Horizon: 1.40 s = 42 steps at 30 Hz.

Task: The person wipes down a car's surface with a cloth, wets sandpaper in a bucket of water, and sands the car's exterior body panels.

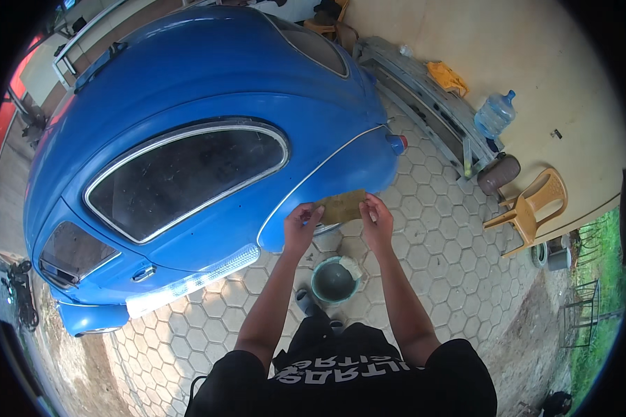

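Note:
Stretched between my hands is an olive-brown rectangular sheet [344,208] that looks like sandpaper. My left hand [302,224] pinches its left end, and my right hand [377,217] grips the right end. Both are held up in front of me, close to the rear fender of a blue rounded car [209,76]. Below them on the ground stands a round teal basin [314,281] with dark contents, perhaps water. A pale cloth or sponge-like piece [350,267] lies over its far right rim.
Hexagonal paving [424,264] covers the ground. Along the wall at right are a grey bench-like structure [424,104], an orange cloth [447,78], a blue water jug [495,115] and a tan plastic chair [532,208]. My shoe [306,301] is beside the basin.

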Motion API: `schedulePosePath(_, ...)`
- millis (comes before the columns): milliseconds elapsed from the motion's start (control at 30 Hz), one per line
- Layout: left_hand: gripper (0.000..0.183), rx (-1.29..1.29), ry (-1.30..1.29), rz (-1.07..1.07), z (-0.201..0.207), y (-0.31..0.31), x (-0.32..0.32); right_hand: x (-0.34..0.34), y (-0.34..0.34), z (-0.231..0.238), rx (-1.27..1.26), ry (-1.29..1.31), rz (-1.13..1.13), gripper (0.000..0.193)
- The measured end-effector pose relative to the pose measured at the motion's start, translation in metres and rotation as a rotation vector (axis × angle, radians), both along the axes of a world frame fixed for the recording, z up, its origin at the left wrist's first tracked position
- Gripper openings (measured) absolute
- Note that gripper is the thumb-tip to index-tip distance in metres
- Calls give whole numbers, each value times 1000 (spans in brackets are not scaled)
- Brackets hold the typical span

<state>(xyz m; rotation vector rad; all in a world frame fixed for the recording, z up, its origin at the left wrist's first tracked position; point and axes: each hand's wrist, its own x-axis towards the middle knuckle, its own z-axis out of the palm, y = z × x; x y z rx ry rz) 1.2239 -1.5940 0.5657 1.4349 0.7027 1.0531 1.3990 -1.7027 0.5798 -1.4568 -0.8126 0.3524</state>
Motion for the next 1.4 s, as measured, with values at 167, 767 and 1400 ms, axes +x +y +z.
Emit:
schedulePosePath(167, 16, -96, -52, 19, 17, 47, 30, 15, 45, 21, -61, 92, 94, 22)
schedulePosePath(767, 22, -158, 206, 193, -43, 91, 149, 135, 138, -46, -192, -15, 152, 28)
schedulePosePath(1400, 59, 975, 1261, -133, -129, 154, 202, 221, 209, -196, -626, -526, 61, 84)
